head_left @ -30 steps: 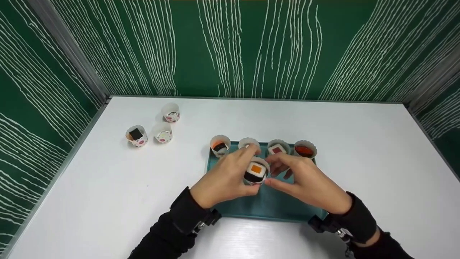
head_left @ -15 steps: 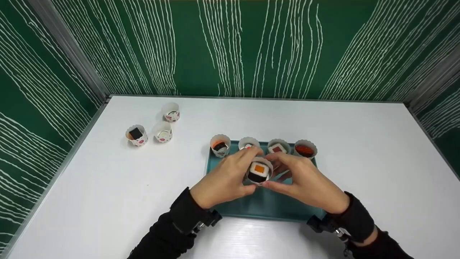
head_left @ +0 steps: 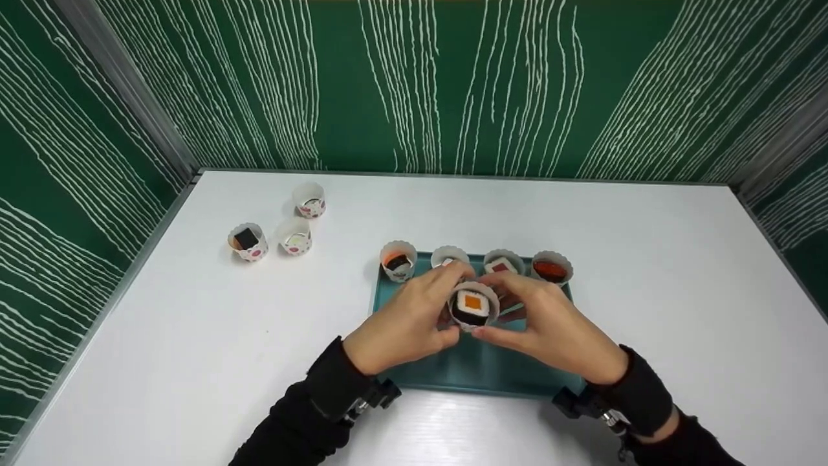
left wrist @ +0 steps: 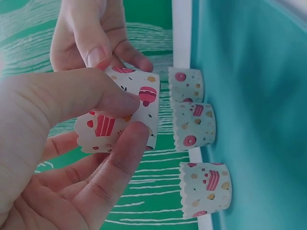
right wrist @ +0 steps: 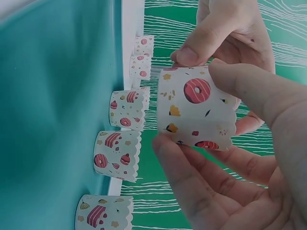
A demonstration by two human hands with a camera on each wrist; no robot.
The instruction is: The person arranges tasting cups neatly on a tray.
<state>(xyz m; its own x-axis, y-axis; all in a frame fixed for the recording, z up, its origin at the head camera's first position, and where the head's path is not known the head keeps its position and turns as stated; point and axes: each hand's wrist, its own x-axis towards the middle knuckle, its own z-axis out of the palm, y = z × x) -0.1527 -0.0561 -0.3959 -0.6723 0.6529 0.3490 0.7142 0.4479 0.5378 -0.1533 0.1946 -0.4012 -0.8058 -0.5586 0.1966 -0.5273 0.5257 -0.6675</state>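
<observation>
A paper baking cup (right wrist: 196, 110) printed with donuts and cakes is held above the tray, between both hands. Inside it sits a toy-like sushi piece (head_left: 472, 304), white with an orange centre and a black band. My left hand (head_left: 411, 320) pinches the cup from the left, its thumb and fingertips on the printed wall in the left wrist view. From the right, my right hand (head_left: 550, 317) grips the same cup between thumb and fingers. The teal tray (head_left: 485, 369) lies below, partly hidden by the hands.
Along the tray's far edge stand several more paper cups, including one with an orange-and-black piece (head_left: 398, 264) and one with a red-topped piece (head_left: 550, 270). Three cups, among them one with a black-topped piece (head_left: 246, 239), stand at the left on the white table (head_left: 194, 343).
The cup has shifted slightly to the right between my hands. My right thumb and fingers have come onto its wall, while the left hand keeps its hold.
</observation>
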